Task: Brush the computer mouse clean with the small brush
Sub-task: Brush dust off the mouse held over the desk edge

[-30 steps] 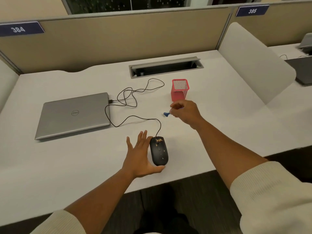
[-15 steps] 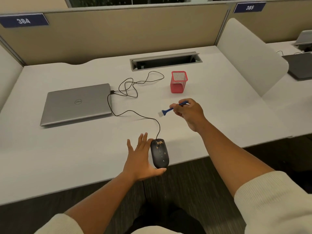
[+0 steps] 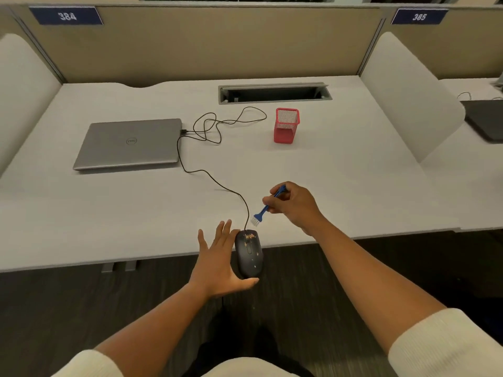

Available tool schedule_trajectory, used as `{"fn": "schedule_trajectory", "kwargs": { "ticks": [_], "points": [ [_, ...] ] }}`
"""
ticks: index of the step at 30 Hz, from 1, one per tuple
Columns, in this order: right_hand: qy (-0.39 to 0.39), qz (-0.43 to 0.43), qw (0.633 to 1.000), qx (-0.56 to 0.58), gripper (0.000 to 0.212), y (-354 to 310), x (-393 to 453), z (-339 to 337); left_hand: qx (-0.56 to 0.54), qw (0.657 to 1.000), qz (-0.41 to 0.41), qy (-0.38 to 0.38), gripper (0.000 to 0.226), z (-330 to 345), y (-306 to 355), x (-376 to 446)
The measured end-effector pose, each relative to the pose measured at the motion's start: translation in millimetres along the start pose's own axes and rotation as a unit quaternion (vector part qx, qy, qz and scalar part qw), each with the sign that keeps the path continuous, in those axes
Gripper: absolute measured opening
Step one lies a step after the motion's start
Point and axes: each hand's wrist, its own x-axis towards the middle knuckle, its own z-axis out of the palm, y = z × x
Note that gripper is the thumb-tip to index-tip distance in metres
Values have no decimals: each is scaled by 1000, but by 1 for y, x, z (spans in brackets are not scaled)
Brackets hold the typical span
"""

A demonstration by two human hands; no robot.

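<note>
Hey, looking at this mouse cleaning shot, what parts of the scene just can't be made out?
Head view only:
- Middle of the brush handle: covered by the right hand gripping it.
- Mouse left side: behind the left hand, so contact there is unclear.
- What the crumbs are: too small.
- Pen cup contents: hidden by its mesh wall.
- Neighbouring laptop: cut off by the right edge.

Your brush hovers just above the mouse.
Your right hand pinches the small blue-handled, white-bristled brush; your left hand steadies the crumb-speckled black corded mouse.
</note>
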Motion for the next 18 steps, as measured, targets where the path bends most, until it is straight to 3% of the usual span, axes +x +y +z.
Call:
{"fn": "schedule_trajectory", "kwargs": {
  "ticks": [12,18],
  "points": [
    [-66,10,996,-54,22,37,-42,-4,11,1000,-6,-10,128,19,21,-33],
    [-41,20,994,-95,20,54,-52,-12,32,999,8,-22,129,20,25,-37]
  ]
}}
